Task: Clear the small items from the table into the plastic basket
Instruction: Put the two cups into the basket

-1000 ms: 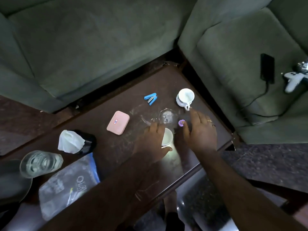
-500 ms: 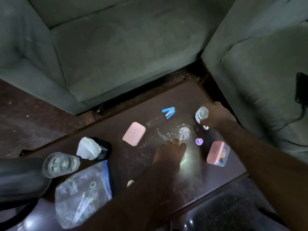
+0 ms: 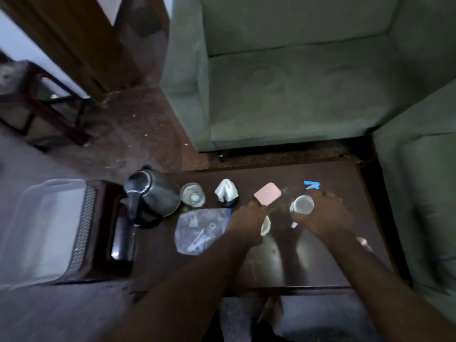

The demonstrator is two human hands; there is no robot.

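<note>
Both hands hold cups over the table [image 3: 345,267], near its middle. Left hand [image 3: 246,219] wraps a small cup [image 3: 266,225], tilted sideways; right hand [image 3: 323,215] grips a cup [image 3: 303,204], mouth up. Basket [image 3: 47,233] sits well left, off the table, past the kettle [image 3: 154,197]. Judging: carry L cup first, keep low, clear kettle, set in w/o dropping.

One head-worn camera looks steeply down from close above the dark table [image 3: 320,262], facing the green sofa [image 3: 296,95]; both forearms enter from the bottom edge.
</note>
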